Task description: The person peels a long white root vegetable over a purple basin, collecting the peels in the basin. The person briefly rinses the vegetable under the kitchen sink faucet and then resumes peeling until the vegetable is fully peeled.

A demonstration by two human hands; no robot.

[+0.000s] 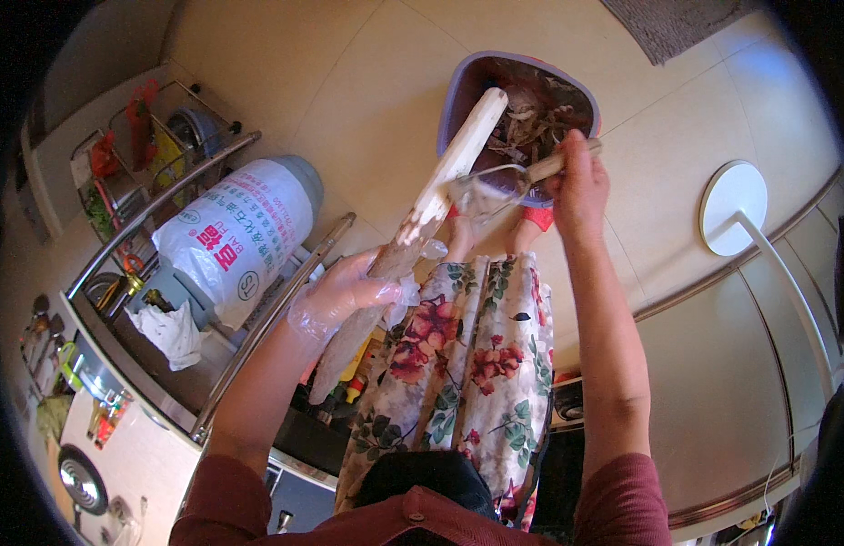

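Note:
My left hand (pixel 350 286), in a clear plastic glove, grips a long root that looks like a yam (pixel 463 143) around its brown, unpeeled part. The far part is pale and peeled, with brown patches near the middle. In my right hand (pixel 580 188), bare, is the wooden handle of a peeler (pixel 548 165). Its wire-like metal frame is blurred and overlaps the root's right side; whether the blade touches is unclear. Beneath the root's far end stands a plastic bin (pixel 450 102) holding brown peelings (pixel 531 126).
At left, a gas cylinder wrapped in a printed white plastic bag (pixel 238 232) lies beyond metal rails (pixel 272 327). A wire rack (pixel 166 92) holds bags behind it. A white stand with a round base (pixel 732 211) is at right, beside cabinet doors (pixel 695 368). A mat (pixel 674 24) lies farther off.

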